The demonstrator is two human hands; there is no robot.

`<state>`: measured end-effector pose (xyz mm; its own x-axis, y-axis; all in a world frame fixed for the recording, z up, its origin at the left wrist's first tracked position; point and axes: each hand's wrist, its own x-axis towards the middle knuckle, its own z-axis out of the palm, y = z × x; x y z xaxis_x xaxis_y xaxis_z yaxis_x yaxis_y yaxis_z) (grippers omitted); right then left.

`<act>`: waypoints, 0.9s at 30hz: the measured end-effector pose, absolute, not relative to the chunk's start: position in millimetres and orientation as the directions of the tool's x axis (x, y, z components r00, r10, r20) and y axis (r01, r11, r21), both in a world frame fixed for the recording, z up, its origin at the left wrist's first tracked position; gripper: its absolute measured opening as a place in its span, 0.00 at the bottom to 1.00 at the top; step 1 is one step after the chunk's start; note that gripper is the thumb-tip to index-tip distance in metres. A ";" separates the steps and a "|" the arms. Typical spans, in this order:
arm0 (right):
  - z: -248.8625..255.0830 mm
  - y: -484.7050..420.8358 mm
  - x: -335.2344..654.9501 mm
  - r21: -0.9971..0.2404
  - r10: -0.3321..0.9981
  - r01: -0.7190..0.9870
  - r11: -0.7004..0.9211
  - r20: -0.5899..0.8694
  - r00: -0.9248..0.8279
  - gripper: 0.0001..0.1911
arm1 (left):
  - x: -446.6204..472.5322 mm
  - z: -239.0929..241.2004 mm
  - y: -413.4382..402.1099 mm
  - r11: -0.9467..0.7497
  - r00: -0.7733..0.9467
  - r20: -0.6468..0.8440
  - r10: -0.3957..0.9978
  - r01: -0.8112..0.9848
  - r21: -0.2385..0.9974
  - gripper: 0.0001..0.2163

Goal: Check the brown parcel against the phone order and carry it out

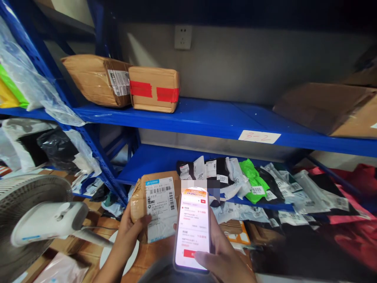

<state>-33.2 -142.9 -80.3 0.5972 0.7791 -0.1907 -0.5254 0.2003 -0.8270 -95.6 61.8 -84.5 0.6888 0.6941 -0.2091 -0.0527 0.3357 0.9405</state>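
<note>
While right fingers [203,257] hold phone [193,228], left fingers [143,222] clasp parcel [156,204].

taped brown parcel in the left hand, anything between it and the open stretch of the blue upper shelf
Nothing visible does. The left hand holds the taped brown parcel below and in front of the blue upper shelf. The bare stretch right of the red-taped box is open, and the phone in the right hand sits lower.

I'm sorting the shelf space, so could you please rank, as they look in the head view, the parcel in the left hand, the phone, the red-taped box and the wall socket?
Largest to smallest as they look:
1. Red-taped box
2. Parcel in the left hand and phone in the right hand: alike, and both near the camera, so unranked
3. Wall socket
</note>
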 end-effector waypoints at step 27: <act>-83.8 -133.4 -33.3 -0.821 0.769 -0.534 0.200 -0.206 0.606 0.60 | -94.2 -84.0 68.2 0.383 0.707 -0.221 0.672 -0.076 0.921 0.39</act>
<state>-33.3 -133.4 -83.8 0.6055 0.7687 -0.2060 -0.5340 0.2005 -0.8214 -94.2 68.2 -84.0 0.7070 0.6717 -0.2211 -0.0760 0.3830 0.9206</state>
